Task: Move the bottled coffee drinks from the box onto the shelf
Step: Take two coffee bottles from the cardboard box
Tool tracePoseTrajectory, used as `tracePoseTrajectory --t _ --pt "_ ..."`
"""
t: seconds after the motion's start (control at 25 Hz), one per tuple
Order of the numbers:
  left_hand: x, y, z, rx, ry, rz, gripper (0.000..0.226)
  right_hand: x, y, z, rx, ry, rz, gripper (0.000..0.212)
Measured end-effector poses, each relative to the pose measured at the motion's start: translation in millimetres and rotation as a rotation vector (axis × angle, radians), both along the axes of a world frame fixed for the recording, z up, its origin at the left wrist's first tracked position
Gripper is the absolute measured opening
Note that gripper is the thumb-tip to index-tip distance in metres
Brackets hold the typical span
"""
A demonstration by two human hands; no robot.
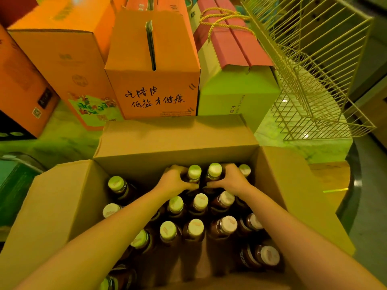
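Left bottle [194, 172] and right bottle [215, 170] stand side by side at the far wall of the box [178, 139]. Left hand [174, 181] wraps the first and right hand [229, 181] the second, fingers curled below the caps. Best to lift straight up, clear of neighbouring bottles. Wire shelf [314, 84] stands beyond the box's far right corner.

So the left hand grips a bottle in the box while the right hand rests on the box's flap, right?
Not quite. The head view shows the right hand gripping a second bottle inside the box too, not resting on a flap. The left hand does grip a bottle.
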State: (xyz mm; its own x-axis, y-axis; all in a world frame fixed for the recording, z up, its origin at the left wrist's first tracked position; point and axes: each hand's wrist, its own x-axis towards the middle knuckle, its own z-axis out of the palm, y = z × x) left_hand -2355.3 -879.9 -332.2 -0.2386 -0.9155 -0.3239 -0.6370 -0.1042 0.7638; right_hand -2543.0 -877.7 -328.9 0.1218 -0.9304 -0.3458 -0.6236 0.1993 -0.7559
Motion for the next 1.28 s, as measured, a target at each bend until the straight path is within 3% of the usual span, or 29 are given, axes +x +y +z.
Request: tracePoseTrajectory --t 0.08,0.4,0.64,0.92,1.16,1.28 --pt "4 4 16 -0.044 0.040 0.012 0.025 -1 4 16 -0.036 -0.107 -0.053 0.021" --pt "5 23 133 -0.193 0.322 -0.043 0.026 -4 21 129 -0.230 -0.373 -0.165 0.026" --pt "-16 31 229 -0.283 0.460 -0.123 0.032 -15 42 220 -0.432 -0.436 -0.251 0.027" --pt "-37 52 298 -0.485 0.609 -0.312 0.021 -16 114 300 -0.705 -0.366 -0.497 0.018" --pt "-60 115 325 -0.430 0.693 -0.677 0.010 1 237 328 -0.823 -0.182 -0.855 0.024" --pt "-84 175 332 -0.343 0.708 -0.877 0.019 6 316 335 -0.813 -0.031 -1.043 0.028"
